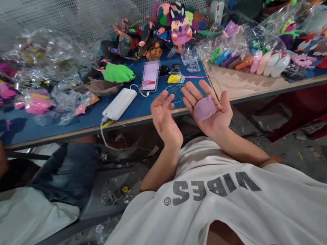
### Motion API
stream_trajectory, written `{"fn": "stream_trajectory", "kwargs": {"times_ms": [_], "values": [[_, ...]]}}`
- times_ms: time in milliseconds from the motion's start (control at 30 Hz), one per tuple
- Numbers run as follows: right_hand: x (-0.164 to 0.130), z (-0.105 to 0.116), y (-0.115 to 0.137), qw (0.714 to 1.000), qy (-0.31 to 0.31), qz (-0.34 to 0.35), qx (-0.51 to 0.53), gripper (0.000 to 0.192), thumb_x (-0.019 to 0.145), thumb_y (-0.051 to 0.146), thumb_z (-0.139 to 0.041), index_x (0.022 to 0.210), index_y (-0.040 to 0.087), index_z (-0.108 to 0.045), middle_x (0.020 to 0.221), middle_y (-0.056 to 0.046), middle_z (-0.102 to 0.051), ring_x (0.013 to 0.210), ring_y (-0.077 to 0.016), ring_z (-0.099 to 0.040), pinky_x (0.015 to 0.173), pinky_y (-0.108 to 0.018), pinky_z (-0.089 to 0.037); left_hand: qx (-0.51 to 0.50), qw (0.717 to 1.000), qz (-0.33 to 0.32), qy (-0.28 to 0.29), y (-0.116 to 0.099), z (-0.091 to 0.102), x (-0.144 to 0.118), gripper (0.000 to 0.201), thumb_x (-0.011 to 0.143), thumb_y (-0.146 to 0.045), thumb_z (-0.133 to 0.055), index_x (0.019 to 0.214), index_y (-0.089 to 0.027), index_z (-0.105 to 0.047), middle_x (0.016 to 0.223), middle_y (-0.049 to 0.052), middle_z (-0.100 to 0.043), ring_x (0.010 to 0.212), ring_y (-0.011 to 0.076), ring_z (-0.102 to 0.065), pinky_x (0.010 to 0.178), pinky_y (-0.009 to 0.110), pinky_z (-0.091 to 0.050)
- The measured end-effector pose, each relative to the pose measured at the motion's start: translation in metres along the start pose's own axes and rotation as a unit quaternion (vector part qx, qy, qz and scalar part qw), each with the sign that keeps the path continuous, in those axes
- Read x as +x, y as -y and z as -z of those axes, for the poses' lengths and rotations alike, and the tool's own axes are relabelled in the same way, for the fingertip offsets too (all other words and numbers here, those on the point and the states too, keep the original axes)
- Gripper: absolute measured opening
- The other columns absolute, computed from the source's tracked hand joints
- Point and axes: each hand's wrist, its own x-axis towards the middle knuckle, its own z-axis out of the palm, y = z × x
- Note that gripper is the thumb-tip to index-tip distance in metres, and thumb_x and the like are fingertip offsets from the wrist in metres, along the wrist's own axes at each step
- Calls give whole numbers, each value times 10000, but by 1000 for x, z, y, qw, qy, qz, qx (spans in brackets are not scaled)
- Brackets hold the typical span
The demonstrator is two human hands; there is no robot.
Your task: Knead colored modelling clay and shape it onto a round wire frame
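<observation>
A flattened lump of lilac modelling clay (205, 108) rests on the upturned palm of my right hand (211, 115), whose fingers are stretched out. Beside it, my left hand (165, 120) is raised with its fingers apart and nothing in it. Both hands are just in front of the table's near edge. Beyond them on the blue tabletop (90, 123) lie a phone (149, 76) with a cable, a white power bank (119, 104) and a small yellow lump in clear wrap (174, 78).
Bags of coloured clay (267, 60) lie at right on a wooden board (234, 83). Clay figures, one a purple animal (180, 28), line the back near a bottle (218, 1). Plastic wrapping (45, 54) is heaped at left. Another person (21, 217) sits at left; a red stool (309, 111) stands at right.
</observation>
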Motion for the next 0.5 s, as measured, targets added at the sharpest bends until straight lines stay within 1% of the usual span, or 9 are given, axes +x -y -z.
{"fn": "stream_trajectory", "kwargs": {"times_ms": [100, 133, 167, 233, 300, 367, 433, 467, 500], "values": [[-6, 1, -5, 991, 14, 48, -120, 998, 971, 950, -302, 1720, 304, -437, 1766, -112, -499, 1696, -354, -428, 1368, -688, -368, -8, 986, 60, 154, 1, -9, -20, 735, 1004, -757, -670, 1581, -315, -565, 1739, 111, -528, 1649, 363, -481, 1348, 512, -415], [-8, 4, -7, 981, 21, 67, -183, 982, 978, 944, -285, 1726, 326, -435, 1791, -87, -466, 1732, -348, -360, 1401, -677, -311, -18, 979, 87, 184, 1, -13, -25, 756, 998, -745, -693, 1599, -309, -549, 1755, 117, -512, 1663, 364, -462, 1359, 511, -403], [-11, 6, -9, 963, 31, 89, -253, 954, 989, 936, -256, 1720, 354, -450, 1815, -52, -432, 1768, -343, -271, 1430, -673, -232, -28, 974, 112, 197, 1, -16, -30, 754, 999, -734, -702, 1597, -302, -549, 1751, 120, -518, 1657, 359, -471, 1360, 506, -407], [-14, 14, -13, 910, 53, 143, -385, 923, 1010, 916, -136, 1697, 408, -484, 1864, 23, -340, 1809, -347, -59, 1443, -698, -43, -61, 969, 149, 188, 1, -20, -35, 665, 1017, -724, -686, 1511, -286, -610, 1662, 115, -611, 1593, 339, -551, 1336, 496, -445], [-18, 20, -18, 849, 85, 198, -483, 997, 984, 924, 9, 1746, 425, -397, 1916, 55, -178, 1797, -379, 122, 1406, -741, 84, -108, 967, 168, 161, -1, -23, -36, 555, 1049, -724, -630, 1370, -274, -675, 1517, 97, -711, 1503, 318, -636, 1293, 495, -493], [-22, 23, -25, 796, 129, 224, -548, 1084, 923, 977, 47, 1824, 404, -140, 1939, 28, 14, 1773, -426, 201, 1384, -771, 98, -151, 964, 179, 128, -3, -23, -36, 493, 1081, -716, -573, 1253, -269, -691, 1400, 90, -755, 1421, 303, -696, 1247, 503, -531], [-26, 23, -32, 756, 168, 224, -591, 1163, 885, 1040, -60, 1817, 368, 117, 1928, -10, 151, 1766, -460, 201, 1391, -770, 56, -164, 965, 175, 102, -4, -23, -35, 473, 1083, -709, -577, 1154, -253, -684, 1291, 96, -778, 1284, 288, -762, 1160, 489, -582], [-29, 22, -35, 745, 174, 226, -602, 1189, 883, 1049, -122, 1802, 359, 183, 1920, -14, 194, 1768, -465, 191, 1399, -761, 35, -156, 970, 163, 87, -4, -22, -34, 490, 1070, -721, -593, 1100, -240, -682, 1212, 97, -789, 1178, 271, -790, 1087, 460, -611], [-31, 22, -38, 741, 169, 240, -603, 1184, 892, 1039, -152, 1795, 362, 203, 1914, -9, 219, 1772, -462, 177, 1405, -752, 16, -140, 977, 147, 69, -3, -21, -33, 519, 1057, -737, -605, 1041, -225, -684, 1130, 94, -795, 1069, 245, -798, 1009, 421, -630]]}}
